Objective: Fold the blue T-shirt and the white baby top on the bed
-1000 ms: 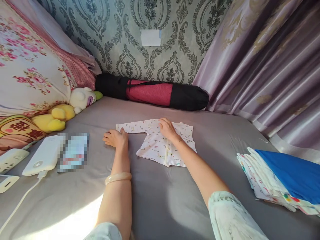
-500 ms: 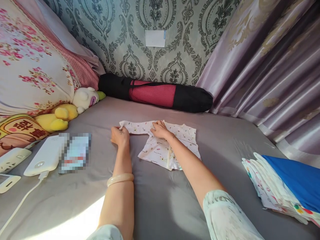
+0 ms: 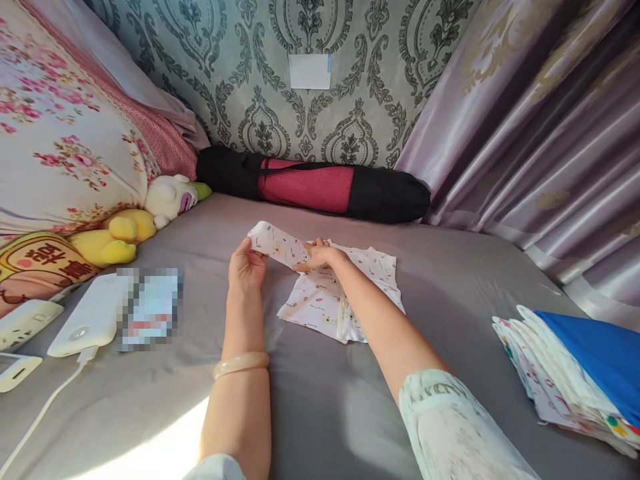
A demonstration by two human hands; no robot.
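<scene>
A small white baby shirt (image 3: 315, 303) with a tiny coloured print lies on the grey bed sheet (image 3: 310, 407). Its left sleeve (image 3: 277, 244) is raised off the sheet between my two hands. My left hand (image 3: 247, 267) pinches the cuff end of that sleeve. Where the sleeve meets the body, my right hand (image 3: 323, 256) grips the cloth, its fingers closed. The right forearm crosses over the shirt and hides part of its front and right side.
Folded clothes (image 3: 560, 380) with a blue piece on top lie at right. On the left are a power bank (image 3: 93, 313) with a cable, a blurred phone-like item (image 3: 153, 310), a power strip (image 3: 30, 323) and plush toys (image 3: 117, 237). A black and pink bag (image 3: 310, 187) lies along the wall.
The sleeve has gone from lying flat to being lifted and tilted. My left hand has risen and turned with the cuff, while my right hand has closed on the cloth near the shoulder.
</scene>
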